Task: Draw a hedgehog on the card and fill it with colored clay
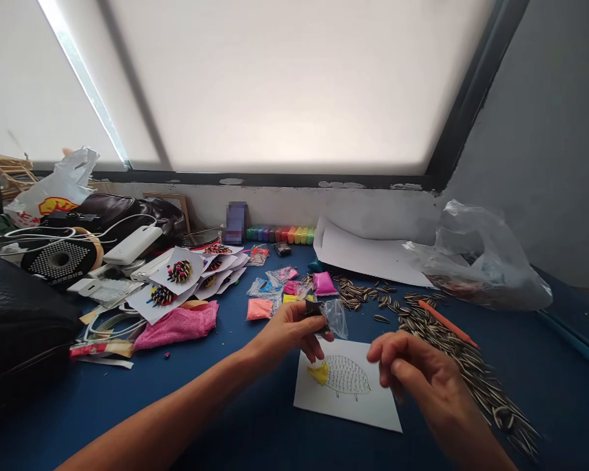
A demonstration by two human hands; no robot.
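Note:
My left hand (pixel 294 327) pinches a small black packet (pixel 315 309) with a clear plastic flap (pixel 336 318) beside it. Below it lies a white card (pixel 346 413) with a hedgehog-like outline full of short pen strokes; its pointed head is covered in yellow clay (pixel 319 373). Over the card's right edge hovers my right hand (pixel 415 369), fingers curled toward the thumb; whatever may be between them is hidden. Small bags of coloured clay, among them a purple packet (pixel 325 284) and an orange packet (pixel 259 309), lie beyond my left hand.
Striped sunflower seeds (pixel 451 350) spread along the right, with an orange stick (pixel 449 324) on them. A plastic bag (pixel 491 261) and white paper (pixel 373 256) lie behind. Finished cards (pixel 179 269), a pink cloth (pixel 179 325), cables and a black bag (pixel 24 333) crowd the left.

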